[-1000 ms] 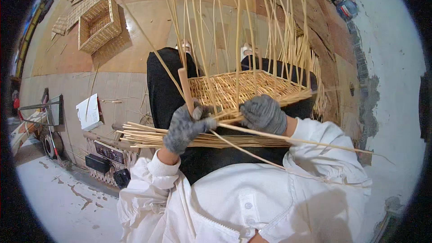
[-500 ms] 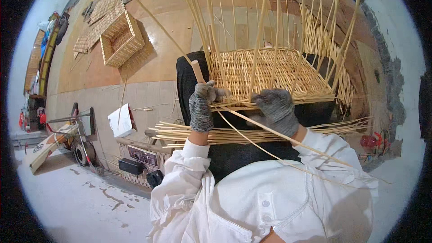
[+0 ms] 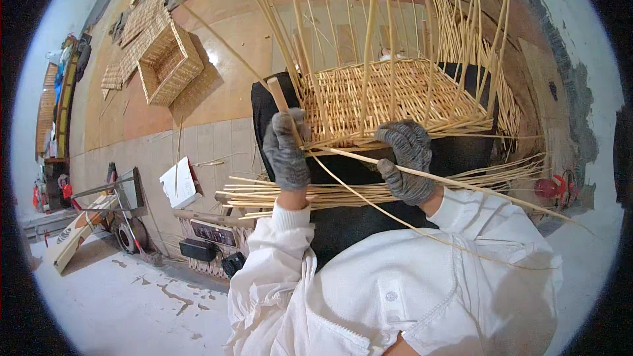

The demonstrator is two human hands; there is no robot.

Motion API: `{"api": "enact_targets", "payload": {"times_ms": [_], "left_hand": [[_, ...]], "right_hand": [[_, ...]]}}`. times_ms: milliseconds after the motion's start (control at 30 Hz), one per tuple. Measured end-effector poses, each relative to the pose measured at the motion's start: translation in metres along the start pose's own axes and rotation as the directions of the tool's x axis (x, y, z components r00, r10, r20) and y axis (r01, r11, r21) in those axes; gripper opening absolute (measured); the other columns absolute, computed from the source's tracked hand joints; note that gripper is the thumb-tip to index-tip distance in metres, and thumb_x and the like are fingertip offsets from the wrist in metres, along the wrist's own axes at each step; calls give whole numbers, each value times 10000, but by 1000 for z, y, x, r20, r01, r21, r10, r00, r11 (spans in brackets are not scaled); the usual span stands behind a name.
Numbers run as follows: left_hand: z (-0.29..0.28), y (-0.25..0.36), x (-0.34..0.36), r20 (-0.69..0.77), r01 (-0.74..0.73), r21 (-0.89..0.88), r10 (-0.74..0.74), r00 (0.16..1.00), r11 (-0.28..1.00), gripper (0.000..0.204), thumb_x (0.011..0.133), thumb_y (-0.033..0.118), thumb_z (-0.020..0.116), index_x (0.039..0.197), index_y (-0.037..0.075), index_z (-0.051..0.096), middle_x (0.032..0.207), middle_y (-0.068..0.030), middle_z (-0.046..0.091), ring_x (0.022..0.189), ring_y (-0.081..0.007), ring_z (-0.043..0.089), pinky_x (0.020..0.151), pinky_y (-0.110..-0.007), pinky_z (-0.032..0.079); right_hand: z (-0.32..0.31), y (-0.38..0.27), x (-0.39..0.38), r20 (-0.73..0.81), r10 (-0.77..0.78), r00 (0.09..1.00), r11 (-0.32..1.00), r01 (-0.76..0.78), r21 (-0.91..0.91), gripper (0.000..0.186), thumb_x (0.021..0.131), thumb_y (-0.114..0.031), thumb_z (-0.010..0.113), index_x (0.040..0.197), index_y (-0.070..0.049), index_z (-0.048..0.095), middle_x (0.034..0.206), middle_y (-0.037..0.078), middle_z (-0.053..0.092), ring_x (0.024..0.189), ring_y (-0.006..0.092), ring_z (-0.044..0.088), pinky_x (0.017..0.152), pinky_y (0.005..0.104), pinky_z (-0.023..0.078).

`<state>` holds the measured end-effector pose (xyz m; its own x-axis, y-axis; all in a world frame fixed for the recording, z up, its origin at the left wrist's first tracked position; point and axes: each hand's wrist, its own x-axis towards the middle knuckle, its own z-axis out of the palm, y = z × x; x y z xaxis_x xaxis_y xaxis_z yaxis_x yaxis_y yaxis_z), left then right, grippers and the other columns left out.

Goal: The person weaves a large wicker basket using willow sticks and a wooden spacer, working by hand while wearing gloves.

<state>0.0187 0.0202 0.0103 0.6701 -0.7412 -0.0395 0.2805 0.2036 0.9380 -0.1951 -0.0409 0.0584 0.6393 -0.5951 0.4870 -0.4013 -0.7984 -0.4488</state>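
A partly woven wicker basket (image 3: 379, 95) lies in front of me with tall upright stakes rising from its edges. My left hand (image 3: 287, 153), in a grey glove, is closed round a thick wooden stick (image 3: 277, 95) at the basket's near left corner. A long thin rod runs up and left beside that stick. My right hand (image 3: 409, 165), also gloved, is at the near edge with thumb and fingers spread. A willow rod (image 3: 461, 181) passes between its thumb and fingers, slanting down to the right. A thinner rod (image 3: 369, 201) curves below it toward my sleeve.
Black cloth lies under the basket, with a bundle of loose rods (image 3: 323, 196) across it. More rods (image 3: 508, 86) are heaped at right. A finished rectangular basket (image 3: 171, 66) and woven panels lie at upper left. A hand cart (image 3: 128, 231) and a power strip (image 3: 214, 232) are at left.
My right hand has opened, its thumb and fingers parting round the willow rod. The left hand keeps its hold on the wooden stick. The whole view has shifted slightly.
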Motion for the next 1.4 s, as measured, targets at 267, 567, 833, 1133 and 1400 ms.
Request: {"api": "enact_targets", "payload": {"times_ms": [267,567,833,1133,1400], "left_hand": [[37,20,-39,798,-819,572,195,570,52,688,700,145,660,1319,34,383,1314,-157,427,1003,-278,574,845,-385,444],[41,1,-7,721,-722,640,117,682,261,795,660,178,719,1343,31,340,874,-104,654,746,-286,625,649,-364,493],[59,0,7,624,-91,282,-111,773,955,536,735,168,730,1203,49,497,948,-75,670,876,-200,641,780,-292,498],[60,9,-6,303,-167,809,-158,940,563,305,714,330,726,874,80,656,759,-81,663,701,-217,629,658,-337,480],[79,4,5,249,-135,832,-145,958,538,219,773,261,671,873,67,649,758,-107,659,701,-245,631,654,-341,482]], "right_hand": [[7,13,-10,-66,-83,994,995,80,-51,385,842,-414,505,964,-52,550,957,138,558,921,323,529,829,436,398],[-17,94,-25,140,517,844,-285,15,958,202,744,-65,697,816,-75,508,780,78,599,720,204,599,662,317,529],[-24,83,8,-8,803,596,553,-740,383,159,718,0,686,796,-49,557,721,85,619,620,179,599,563,321,533],[-59,59,76,-51,517,854,610,-326,722,203,737,-9,678,897,-28,555,1025,103,585,898,200,596,784,315,504],[46,94,197,-291,395,871,874,-454,-174,656,665,13,655,1266,-190,491,1278,173,456,1107,271,503,922,323,431]]}}
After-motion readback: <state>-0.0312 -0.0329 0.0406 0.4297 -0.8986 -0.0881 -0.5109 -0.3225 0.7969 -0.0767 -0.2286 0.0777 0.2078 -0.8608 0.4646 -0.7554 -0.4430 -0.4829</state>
